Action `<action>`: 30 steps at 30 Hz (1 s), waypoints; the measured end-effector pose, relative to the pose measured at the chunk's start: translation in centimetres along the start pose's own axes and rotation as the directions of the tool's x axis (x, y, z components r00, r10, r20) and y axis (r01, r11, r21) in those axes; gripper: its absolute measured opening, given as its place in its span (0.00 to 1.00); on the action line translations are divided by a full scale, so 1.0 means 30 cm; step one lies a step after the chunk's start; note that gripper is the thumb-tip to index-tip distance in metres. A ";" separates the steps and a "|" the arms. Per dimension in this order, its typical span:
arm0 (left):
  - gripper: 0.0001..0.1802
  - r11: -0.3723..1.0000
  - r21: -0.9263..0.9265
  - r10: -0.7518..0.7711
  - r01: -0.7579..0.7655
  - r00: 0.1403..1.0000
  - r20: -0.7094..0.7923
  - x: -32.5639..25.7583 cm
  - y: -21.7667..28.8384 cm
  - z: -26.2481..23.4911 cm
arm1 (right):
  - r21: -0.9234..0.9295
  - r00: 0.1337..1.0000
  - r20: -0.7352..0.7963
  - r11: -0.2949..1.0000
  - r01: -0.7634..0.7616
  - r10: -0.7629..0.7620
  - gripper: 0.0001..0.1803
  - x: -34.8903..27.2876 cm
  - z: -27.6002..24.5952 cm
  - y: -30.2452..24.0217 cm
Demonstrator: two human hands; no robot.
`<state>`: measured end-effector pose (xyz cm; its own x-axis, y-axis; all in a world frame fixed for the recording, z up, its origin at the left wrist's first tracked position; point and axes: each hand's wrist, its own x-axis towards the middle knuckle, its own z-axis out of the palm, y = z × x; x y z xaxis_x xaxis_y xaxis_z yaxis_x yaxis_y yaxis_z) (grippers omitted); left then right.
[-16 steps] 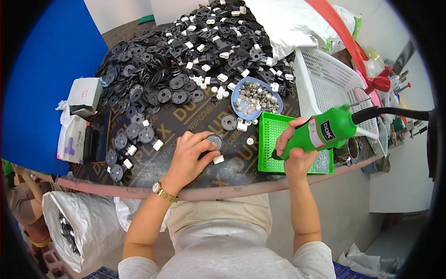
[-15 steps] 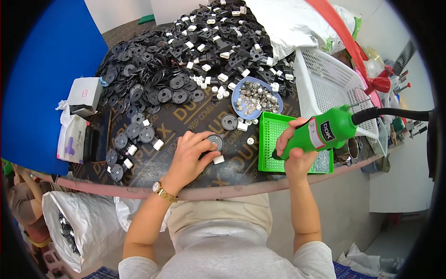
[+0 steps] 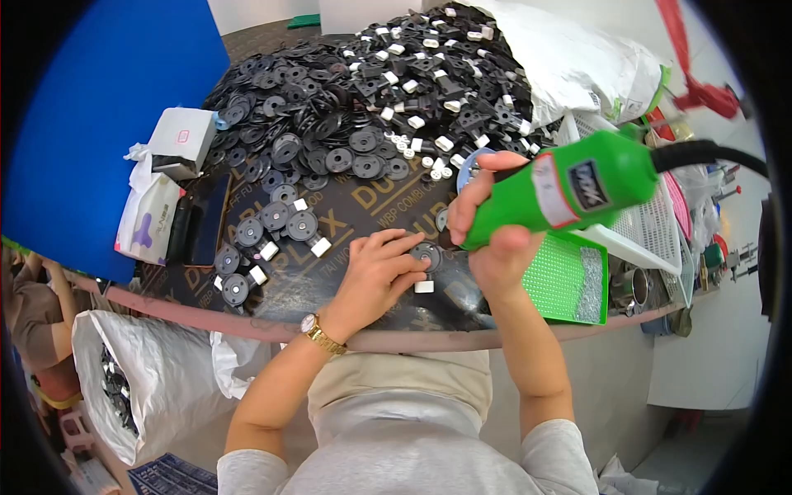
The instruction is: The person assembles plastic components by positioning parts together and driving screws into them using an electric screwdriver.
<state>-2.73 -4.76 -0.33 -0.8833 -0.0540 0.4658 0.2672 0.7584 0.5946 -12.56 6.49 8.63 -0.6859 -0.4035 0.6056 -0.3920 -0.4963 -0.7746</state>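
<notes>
- We see the left hand (image 3: 382, 272) with its fingers bent and pressed onto a black disc (image 3: 426, 256), steadying it on the table (image 3: 276, 290); the fingertips cover the disc's left part.
- A white block (image 3: 424, 287) shows at the disc's near side; we cannot make out how the two join.
- We find the right hand (image 3: 500, 257) wrapped around a green power screwdriver (image 3: 557, 188), which is tilted, its dark nose pointing down and left toward the disc.
- The driver's tip is too small and dark for us to tell whether it touches the disc.
- Behind the nose we glimpse a second disc (image 3: 442, 219), mostly covered.
- The hand and driver also hide most of a blue plate (image 3: 467, 171), so its contents are hard to read.
- They overlap the green tray (image 3: 551, 276) as well; we see small silvery bits (image 3: 591, 285) along its right side, too fine to separate.
- The driver blocks part of the white basket (image 3: 660, 219), and its black cable (image 3: 701, 155) is lost at the dark right rim.
- At the left edge we see a co-worker (image 3: 37, 318), cut off by the rim.
</notes>
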 end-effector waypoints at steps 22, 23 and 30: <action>0.10 0.993 -0.108 -0.039 0.044 0.998 0.046 -0.006 -0.016 -0.005 | -0.073 0.986 0.078 0.987 -0.144 0.149 0.43 0.005 0.061 0.088; 0.10 0.995 -0.097 -0.026 0.030 0.999 0.046 -0.009 -0.020 -0.004 | -0.071 0.986 0.079 0.987 -0.144 0.149 0.43 0.008 0.057 0.088; 0.10 0.992 -0.128 -0.008 -0.014 0.984 -0.176 0.021 0.004 -0.022 | 0.000 0.995 -0.051 0.997 -0.082 0.082 0.44 0.005 0.026 0.047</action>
<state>-3.01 -5.13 0.49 -0.8038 -0.1739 0.5689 0.3272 0.6693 0.6670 -12.73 5.13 7.78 -0.7460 -0.4032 0.5300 -0.3342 -0.4618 -0.8216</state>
